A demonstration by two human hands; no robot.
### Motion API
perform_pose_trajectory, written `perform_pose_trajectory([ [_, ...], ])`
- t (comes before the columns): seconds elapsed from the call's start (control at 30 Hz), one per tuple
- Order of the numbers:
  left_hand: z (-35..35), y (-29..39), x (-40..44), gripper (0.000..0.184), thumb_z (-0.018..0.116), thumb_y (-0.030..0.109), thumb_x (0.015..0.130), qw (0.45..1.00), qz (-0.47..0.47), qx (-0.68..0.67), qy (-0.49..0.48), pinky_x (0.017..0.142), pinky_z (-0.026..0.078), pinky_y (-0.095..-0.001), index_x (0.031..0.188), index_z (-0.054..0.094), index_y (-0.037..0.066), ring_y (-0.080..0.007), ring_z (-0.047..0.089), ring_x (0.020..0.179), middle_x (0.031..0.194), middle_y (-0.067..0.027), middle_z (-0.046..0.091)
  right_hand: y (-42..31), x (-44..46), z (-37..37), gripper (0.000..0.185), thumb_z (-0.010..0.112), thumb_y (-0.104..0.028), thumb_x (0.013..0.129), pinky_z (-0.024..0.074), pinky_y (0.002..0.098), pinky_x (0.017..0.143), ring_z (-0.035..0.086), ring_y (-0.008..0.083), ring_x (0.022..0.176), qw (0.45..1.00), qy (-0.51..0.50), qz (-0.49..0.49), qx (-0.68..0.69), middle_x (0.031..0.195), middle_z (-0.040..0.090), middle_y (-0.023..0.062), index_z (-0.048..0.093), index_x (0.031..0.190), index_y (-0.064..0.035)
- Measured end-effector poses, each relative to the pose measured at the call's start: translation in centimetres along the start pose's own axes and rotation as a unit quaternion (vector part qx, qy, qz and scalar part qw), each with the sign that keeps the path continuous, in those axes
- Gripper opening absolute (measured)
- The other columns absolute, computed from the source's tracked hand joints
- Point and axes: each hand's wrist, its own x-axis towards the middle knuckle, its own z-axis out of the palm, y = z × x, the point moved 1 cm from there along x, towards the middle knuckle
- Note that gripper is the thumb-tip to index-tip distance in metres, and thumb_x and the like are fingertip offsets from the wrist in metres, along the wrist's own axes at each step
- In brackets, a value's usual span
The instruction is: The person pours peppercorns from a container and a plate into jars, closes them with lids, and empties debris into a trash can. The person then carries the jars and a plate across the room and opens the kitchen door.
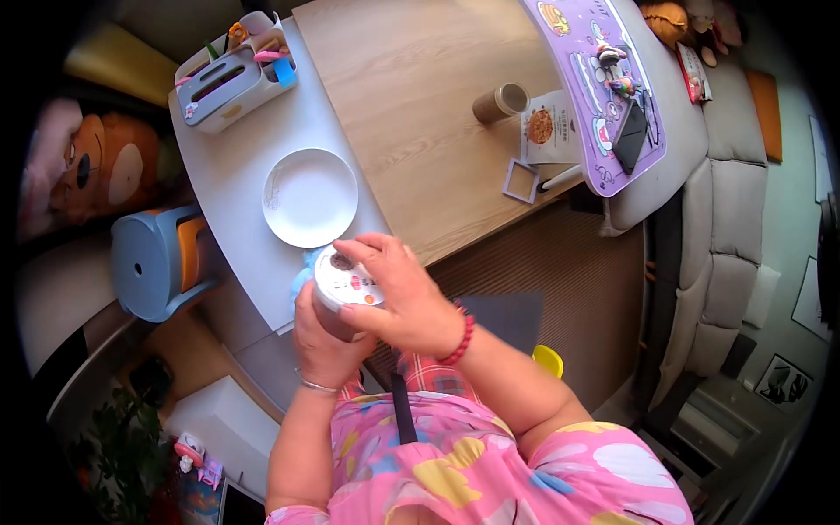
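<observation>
A round canister [348, 282] with a white printed lid is held in front of my body, just past the near edge of the table. My left hand [322, 341] is wrapped around its side from below. Over the lid lies my right hand [404, 293], its fingers at the far rim and its thumb at the near rim, so the grip closes across the top. Part of the lid's print shows between the fingers. Behind the canister, something light blue [302, 278], perhaps a cloth, is mostly hidden. Just beyond it sits a white plate [311, 199] with nothing on it.
On the table [420, 105] stand a tissue box organizer [232, 83], a brown-filled jar [500, 103], a printed packet [547, 129] and a small square frame [521, 180]. A purple lap tray [604, 87] holds a phone [630, 136]. A blue stool [153, 262] is at the left.
</observation>
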Motion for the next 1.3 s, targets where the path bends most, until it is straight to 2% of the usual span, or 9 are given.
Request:
perform_pose_trajectory([
  [0.13, -1.0, -0.6, 1.3, 0.087, 0.078, 0.022, 0.047, 0.919, -0.121, -0.288, -0.241, 0.089, 0.041, -0.0347, 0.121, 0.037, 0.001, -0.0213, 0.052, 0.104, 0.111, -0.0115, 0.052, 2.5, 1.7, -2.6, 0.079, 0.073, -0.037, 0.059, 0.0349, 0.0381, 0.094, 0.043, 0.0297, 0.112, 0.988, -0.092, -0.032, 0.123, 0.120, 0.043, 0.0182, 0.044, 0.124, -0.0045],
  [0.27, 0.7, -0.5, 1.2, 0.087, 0.076, 0.019, 0.047, 0.890, -0.132, -0.340, -0.274, 0.090, 0.040, -0.0320, 0.122, 0.037, 0.002, -0.0182, 0.052, 0.103, 0.111, -0.0075, 0.052, 3.1, 1.9, -1.6, 0.070, 0.074, -0.034, 0.059, 0.0371, 0.0349, 0.092, 0.045, 0.0282, 0.110, 0.971, -0.077, -0.129, 0.185, 0.119, 0.047, 0.0165, 0.051, 0.118, -0.0039],
  [0.53, 4.4, -1.7, 2.3, 0.085, 0.082, 0.027, 0.052, 0.994, 0.062, 0.086, 0.012, 0.077, 0.046, -0.0401, 0.120, 0.036, 0.002, -0.0345, 0.055, 0.092, 0.105, -0.0182, 0.054, 4.2, 1.3, 1.0, 0.058, 0.067, -0.030, 0.069, 0.0365, 0.0369, 0.093, 0.045, 0.0319, 0.110, 0.992, 0.109, 0.060, -0.002, 0.118, 0.048, 0.0182, 0.049, 0.118, -0.0035],
  [0.73, 2.3, -1.3, 4.1, 0.085, 0.078, 0.021, 0.052, 0.926, -0.122, -0.276, -0.225, 0.090, 0.040, -0.0344, 0.122, 0.036, 0.000, -0.0189, 0.048, 0.108, 0.117, -0.0107, 0.049, 5.7, 1.8, -4.7, 0.079, 0.074, -0.034, 0.061, 0.0339, 0.0388, 0.095, 0.041, 0.0300, 0.113, 0.976, -0.111, 0.025, 0.189, 0.120, 0.043, 0.0168, 0.043, 0.126, -0.0037],
  [0.87, 3.3, -0.9, 3.9, 0.090, 0.079, 0.023, 0.047, 0.823, -0.156, -0.410, -0.360, 0.088, 0.041, -0.0318, 0.123, 0.036, 0.000, -0.0185, 0.051, 0.103, 0.113, -0.0087, 0.051, 6.4, 2.5, -3.9, 0.089, 0.077, -0.045, 0.056, 0.0332, 0.0383, 0.096, 0.037, 0.0286, 0.121, 0.979, -0.076, -0.134, 0.135, 0.129, 0.038, 0.0190, 0.043, 0.127, -0.0034],
  [1.0, 4.2, 0.5, 4.2, 0.083, 0.078, 0.022, 0.052, 0.942, -0.129, -0.163, -0.264, 0.086, 0.042, -0.0340, 0.121, 0.037, 0.000, -0.0216, 0.053, 0.102, 0.109, -0.0118, 0.052, 5.9, 1.8, -2.5, 0.078, 0.074, -0.034, 0.061, 0.0321, 0.0354, 0.098, 0.040, 0.0286, 0.118, 0.994, -0.009, 0.080, 0.078, 0.125, 0.044, 0.0168, 0.043, 0.124, -0.0004],
  [1.07, 5.1, -0.3, 3.7, 0.080, 0.079, 0.023, 0.055, 0.992, 0.072, 0.075, -0.068, 0.084, 0.044, -0.0342, 0.120, 0.038, 0.002, -0.0237, 0.055, 0.099, 0.106, -0.0134, 0.054, 5.8, 0.8, -1.2, 0.076, 0.072, -0.030, 0.062, 0.0324, 0.0372, 0.097, 0.040, 0.0306, 0.116, 0.996, 0.036, 0.063, 0.051, 0.125, 0.043, 0.0181, 0.041, 0.125, -0.0019],
  [1.13, 5.0, -0.6, 3.9, 0.080, 0.081, 0.026, 0.054, 0.994, 0.069, 0.065, -0.055, 0.083, 0.044, -0.0351, 0.118, 0.038, 0.002, -0.0247, 0.055, 0.099, 0.106, -0.0140, 0.054, 5.6, 0.7, -1.5, 0.074, 0.070, -0.027, 0.063, 0.0326, 0.0391, 0.097, 0.040, 0.0327, 0.115, 0.995, 0.080, 0.048, 0.025, 0.125, 0.042, 0.0194, 0.040, 0.126, -0.0033],
  [1.3, 3.6, -1.4, 4.9, 0.088, 0.080, 0.022, 0.050, 0.912, -0.100, -0.304, -0.258, 0.091, 0.040, -0.0347, 0.123, 0.036, 0.001, -0.0208, 0.050, 0.107, 0.112, -0.0113, 0.052, 6.4, 1.2, -5.3, 0.076, 0.073, -0.032, 0.063, 0.0347, 0.0361, 0.095, 0.043, 0.0273, 0.113, 0.978, -0.078, 0.040, 0.190, 0.123, 0.042, 0.0162, 0.041, 0.126, -0.0023],
])
